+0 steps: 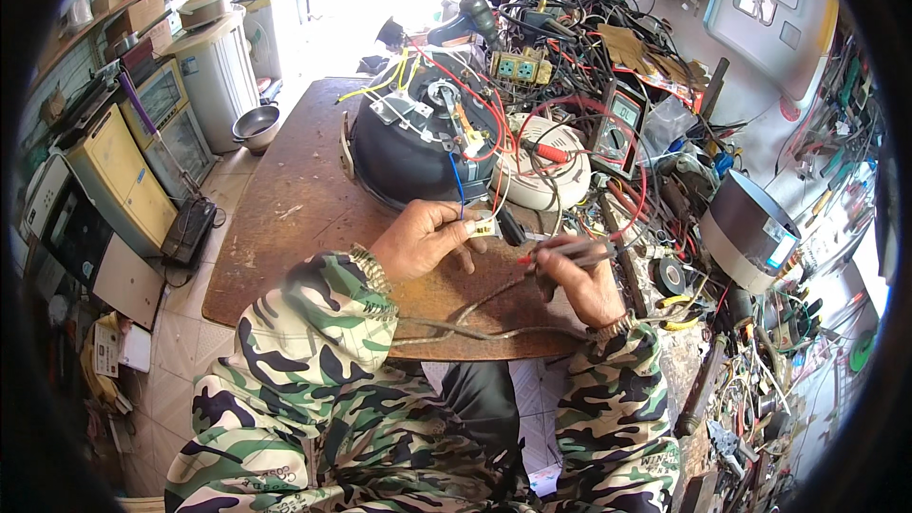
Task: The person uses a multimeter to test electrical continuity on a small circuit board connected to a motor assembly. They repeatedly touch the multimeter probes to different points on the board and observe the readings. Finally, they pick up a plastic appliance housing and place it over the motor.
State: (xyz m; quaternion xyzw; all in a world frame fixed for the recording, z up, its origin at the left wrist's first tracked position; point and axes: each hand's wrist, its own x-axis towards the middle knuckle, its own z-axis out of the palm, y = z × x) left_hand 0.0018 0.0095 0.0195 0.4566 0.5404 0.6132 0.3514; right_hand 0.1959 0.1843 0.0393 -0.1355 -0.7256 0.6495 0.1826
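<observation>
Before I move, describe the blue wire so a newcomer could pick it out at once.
On the brown wooden table sits a round black appliance. From its near side, the blue wire runs down to the left hand. Blue sets it apart from the red wire and yellow wires above.

Jacket (332, 446): camouflage; cream, green, brown, black
Cuffs (372, 271): gathered
Lettering (660, 461): dark, five and seven o'clock
Trousers (483, 404): black, six o'clock

Ctr: 1 L hand (421, 241), 1 R hand (582, 287), 1 blue wire (459, 186). Upper ctr: 1 blk appliance (385, 152). Upper rt: 1 multimeter (620, 131). Mid rt: 1 tape roll (662, 271), 1 cylinder (746, 231). Upper left: 1 pan (256, 123).
</observation>
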